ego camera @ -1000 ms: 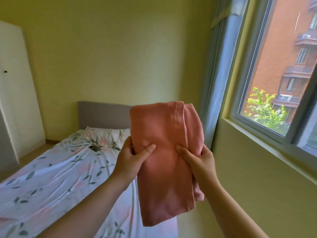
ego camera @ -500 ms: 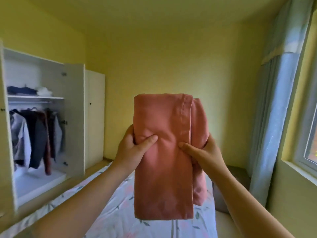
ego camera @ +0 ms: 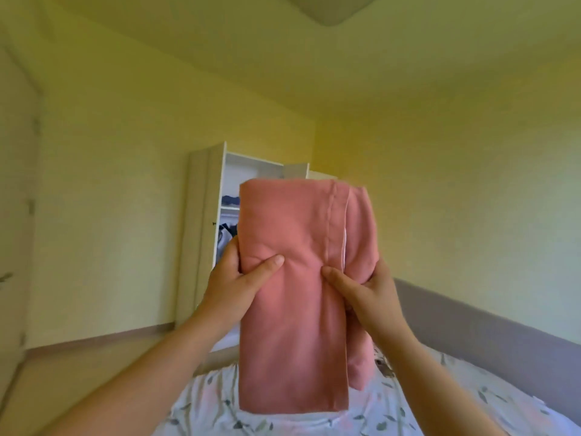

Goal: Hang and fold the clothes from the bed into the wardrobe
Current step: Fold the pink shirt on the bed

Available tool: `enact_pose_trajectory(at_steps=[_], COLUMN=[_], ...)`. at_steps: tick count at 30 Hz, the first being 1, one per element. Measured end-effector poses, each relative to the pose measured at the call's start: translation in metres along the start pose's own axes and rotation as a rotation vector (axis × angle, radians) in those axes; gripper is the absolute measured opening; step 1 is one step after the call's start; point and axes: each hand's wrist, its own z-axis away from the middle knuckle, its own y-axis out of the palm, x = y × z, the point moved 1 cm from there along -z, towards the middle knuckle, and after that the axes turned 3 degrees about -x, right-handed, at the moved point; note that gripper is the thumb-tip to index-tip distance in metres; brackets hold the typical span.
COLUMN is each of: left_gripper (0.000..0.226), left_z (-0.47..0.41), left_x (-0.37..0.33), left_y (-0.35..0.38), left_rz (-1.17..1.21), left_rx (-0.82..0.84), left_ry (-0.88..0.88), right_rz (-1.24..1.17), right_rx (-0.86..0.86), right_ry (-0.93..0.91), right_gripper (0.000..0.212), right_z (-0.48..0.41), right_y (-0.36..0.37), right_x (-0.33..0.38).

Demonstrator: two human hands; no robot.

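Our left hand and right hand each grip the folded pink garment, thumbs on its front, the wardrobe open behind it.

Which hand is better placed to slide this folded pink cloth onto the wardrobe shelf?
Probably the left hand: it grips the folded pink cloth on the side where the open wardrobe shows. The right hand grips the opposite edge.

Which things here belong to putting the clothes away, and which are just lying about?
Job: folded pink garment, gripped by left hand and right hand; open wardrobe; bed.
Just there: ceiling light; door; grey headboard.
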Motion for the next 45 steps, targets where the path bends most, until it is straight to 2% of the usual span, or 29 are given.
enact_pose_trajectory(at_steps=[6, 12, 22, 31, 45], left_gripper=[0.047, 0.053, 0.051, 0.041, 0.048], left_z=[0.008, -0.002, -0.049, -0.114, -0.273], left_x=[-0.006, -0.004, 0.013, 0.075, 0.195], left_y=[-0.062, -0.14, -0.269, -0.333, -0.396], left_rz=[-0.173, -0.242, -0.285, -0.31, -0.347], left_rx=[-0.161, -0.256, -0.283, -0.282, -0.32], left_ry=[-0.012, -0.024, -0.021, -0.029, -0.024], right_rz=[-0.175, -0.277, -0.371, -0.378, -0.396], right_rx=[0.167, 0.267, 0.332, 0.352, 0.364], right_ry=[0.0, -0.018, -0.008, 0.024, 0.013], right_gripper=[0.044, 0.051, 0.049, 0.053, 0.046], right_z=[-0.002, 0.0, -0.005, -0.038, -0.156], right_y=[0.066, 0.155, 0.301, 0.396, 0.551], right_x=[-0.008, 0.0, 0.011, -0.026, -0.122])
